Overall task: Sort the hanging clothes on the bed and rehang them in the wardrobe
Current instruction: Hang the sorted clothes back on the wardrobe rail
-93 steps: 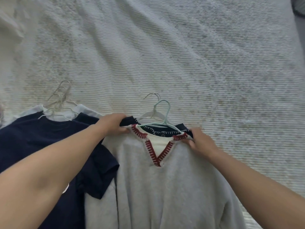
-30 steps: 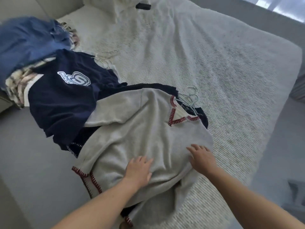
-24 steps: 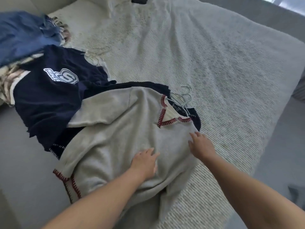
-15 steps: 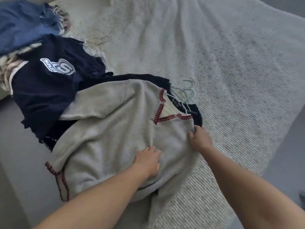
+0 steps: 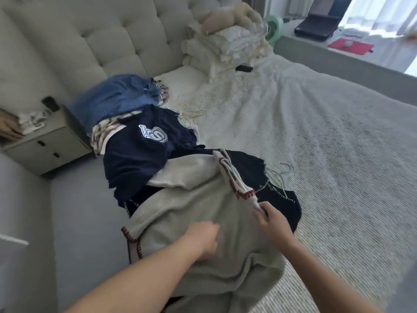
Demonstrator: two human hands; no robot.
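A grey sweater with red stitched trim (image 5: pixel 194 206) lies at the bed's near left edge, folded back on itself so its neckline stands up. My right hand (image 5: pixel 272 219) pinches the sweater's shoulder edge near the neckline. My left hand (image 5: pixel 202 237) rests on the sweater's middle with fingers curled into the cloth. Under it lies a dark navy garment with pale stitching (image 5: pixel 277 195), with pale hangers (image 5: pixel 279 177) poking out to the right. A navy T-shirt with a white logo (image 5: pixel 144 150) lies behind, then a pile of blue denim (image 5: pixel 112 102).
The white textured bedspread (image 5: pixel 316 136) stretches to the right. Folded bedding with a plush toy (image 5: pixel 228 39) sits by the tufted headboard (image 5: pixel 90 39). A nightstand (image 5: pixel 45 141) stands at the left, another person's hand (image 5: pixel 8 127) on it. A laptop (image 5: pixel 316 26) lies on the far ledge.
The sweater's right shoulder and neckline have been lifted and folded leftward by my right hand. My left hand's fingers have curled into the cloth. The view has tilted up toward the headboard.
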